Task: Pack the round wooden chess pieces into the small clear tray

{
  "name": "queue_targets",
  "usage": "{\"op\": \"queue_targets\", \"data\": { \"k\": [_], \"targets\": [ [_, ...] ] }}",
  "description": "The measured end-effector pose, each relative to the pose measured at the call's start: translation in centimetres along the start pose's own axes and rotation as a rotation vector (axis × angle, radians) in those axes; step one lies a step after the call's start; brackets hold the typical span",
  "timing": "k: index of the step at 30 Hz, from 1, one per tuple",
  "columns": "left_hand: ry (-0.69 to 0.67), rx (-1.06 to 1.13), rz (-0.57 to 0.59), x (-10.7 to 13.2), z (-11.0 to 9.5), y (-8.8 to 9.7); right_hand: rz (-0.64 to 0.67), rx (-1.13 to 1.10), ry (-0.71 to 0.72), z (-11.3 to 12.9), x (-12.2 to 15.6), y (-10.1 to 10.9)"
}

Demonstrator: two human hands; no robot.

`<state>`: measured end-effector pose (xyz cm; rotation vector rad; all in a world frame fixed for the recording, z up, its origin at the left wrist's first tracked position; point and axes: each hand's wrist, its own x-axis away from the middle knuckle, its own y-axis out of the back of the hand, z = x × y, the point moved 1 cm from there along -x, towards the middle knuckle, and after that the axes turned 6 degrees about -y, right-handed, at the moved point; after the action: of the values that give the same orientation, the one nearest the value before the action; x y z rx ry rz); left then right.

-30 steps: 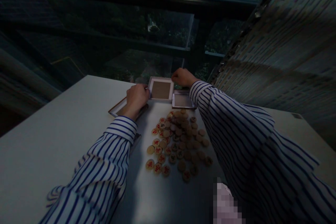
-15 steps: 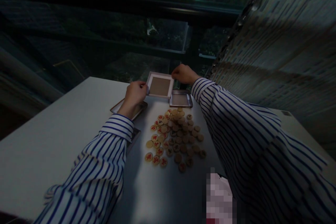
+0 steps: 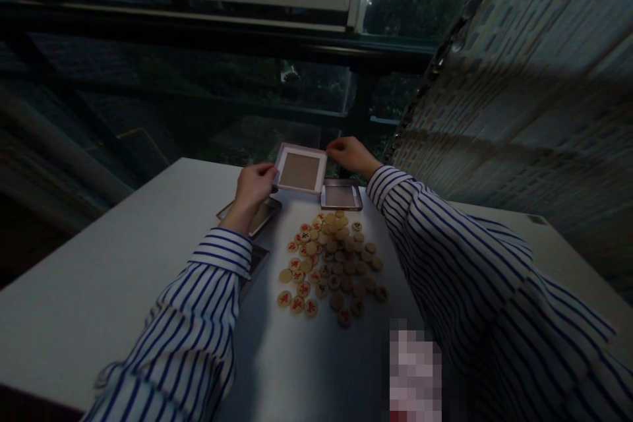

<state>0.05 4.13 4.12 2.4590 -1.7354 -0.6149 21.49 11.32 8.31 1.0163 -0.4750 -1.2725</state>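
Note:
My left hand (image 3: 254, 186) grips the left edge of a shallow square box lid (image 3: 300, 170) with a brown inside and pale rim. My right hand (image 3: 352, 154) pinches its far right corner. The lid is lifted a little off the white table (image 3: 99, 277) and tilted towards me. Below it, a pile of round wooden chess pieces (image 3: 329, 264) with red and dark characters is spread out. A small metal tin (image 3: 341, 196) lies open just right of the lid, under my right wrist.
A flat dark tray or board (image 3: 264, 216) lies under my left wrist, with another dark flat piece (image 3: 257, 257) beside my left cuff. Behind the table's far edge is a dark window with a rail. A patterned curtain (image 3: 519, 112) hangs at the right.
Both hands have raised the box lid slightly off the table and tilted it. The view has shifted upward, showing more window.

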Motion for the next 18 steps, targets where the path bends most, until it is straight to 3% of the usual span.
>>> {"op": "queue_targets", "data": {
  "k": [5, 9, 12, 18],
  "targets": [
    [0.029, 0.108, -0.049, 0.3, -0.2, 0.3, 0.032, -0.131, -0.132, 0.2, 1.9, -0.5],
    [0.027, 0.148, -0.071, 0.8, -0.6, 0.3, 0.109, -0.394, -0.243, 0.8, 3.9, -0.7],
    [0.015, 0.185, -0.074, 1.3, -1.0, 0.2, 0.144, -0.551, -0.267, 1.2, 5.2, -0.7],
    [0.001, 0.228, -0.064, 2.4, -2.0, -0.2, 0.188, -0.62, -0.264, 1.5, 7.0, -0.5]
  ]
}}
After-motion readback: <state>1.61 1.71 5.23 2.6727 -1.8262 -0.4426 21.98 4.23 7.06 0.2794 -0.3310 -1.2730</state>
